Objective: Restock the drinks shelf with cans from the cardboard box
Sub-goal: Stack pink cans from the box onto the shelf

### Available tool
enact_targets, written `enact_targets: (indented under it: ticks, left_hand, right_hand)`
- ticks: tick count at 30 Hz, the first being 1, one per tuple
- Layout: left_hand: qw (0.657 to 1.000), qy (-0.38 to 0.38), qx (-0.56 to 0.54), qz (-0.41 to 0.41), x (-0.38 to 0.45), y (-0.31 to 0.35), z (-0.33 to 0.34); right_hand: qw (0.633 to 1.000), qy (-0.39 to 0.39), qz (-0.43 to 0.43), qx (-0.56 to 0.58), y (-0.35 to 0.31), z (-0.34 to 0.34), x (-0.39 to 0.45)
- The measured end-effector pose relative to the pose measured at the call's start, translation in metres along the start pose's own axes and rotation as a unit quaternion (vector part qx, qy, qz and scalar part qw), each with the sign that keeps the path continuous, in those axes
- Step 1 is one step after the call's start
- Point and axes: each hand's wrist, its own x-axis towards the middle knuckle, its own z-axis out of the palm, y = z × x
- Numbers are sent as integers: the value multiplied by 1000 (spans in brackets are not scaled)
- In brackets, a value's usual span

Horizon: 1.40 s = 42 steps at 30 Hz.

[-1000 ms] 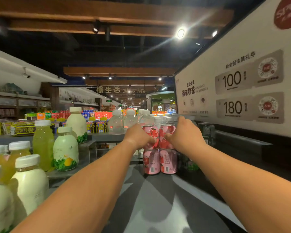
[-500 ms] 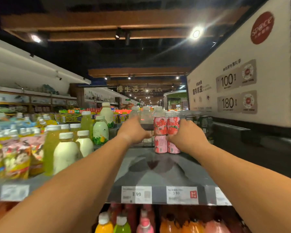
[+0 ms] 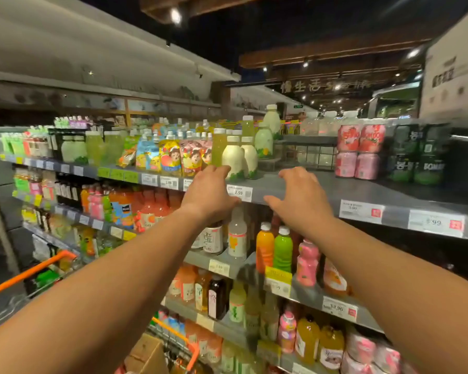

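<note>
Left hand (image 3: 210, 194) and right hand (image 3: 299, 201): fingers relaxed, grasping nothing, before top shelf (image 3: 295, 188) edge. Stacked pink cans (image 3: 358, 151) well right of right hand.

— What's changing with the hands?
— Both are coming off the pink cans (image 3: 360, 151), which are now standing alone, two stacked on two, at about 2 o'clock on the top shelf (image 3: 322, 188).
— And where are they now?
— The left hand (image 3: 208, 194) and right hand (image 3: 299, 199) are pulling back to the shelf's front edge, fingers loose, holding nothing, with the cans well apart from them.
</note>
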Motion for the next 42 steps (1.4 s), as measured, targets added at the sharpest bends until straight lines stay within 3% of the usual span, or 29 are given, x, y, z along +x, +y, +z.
enact_targets:
  ticks: [6, 12, 18, 35, 42]
  left_hand:
    - [988, -51, 17, -142, -129, -126, 39]
    - [942, -136, 15, -306, -259, -226, 88]
    - [894, -174, 24, -412, -344, -285, 119]
    - [819, -162, 4, -551, -335, -320, 184]
    - [791, -181, 9, -585, -329, -389, 212]
  right_hand:
    - [992, -107, -36, 63, -71, 117, -94]
    - [958, -272, -53, 74, -137, 233, -204]
    - [918, -383, -64, 78, -170, 290, -279]
    - [873, -461, -136, 83, -152, 412, -231]
    - [855, -490, -149, 79, -177, 476, -221]
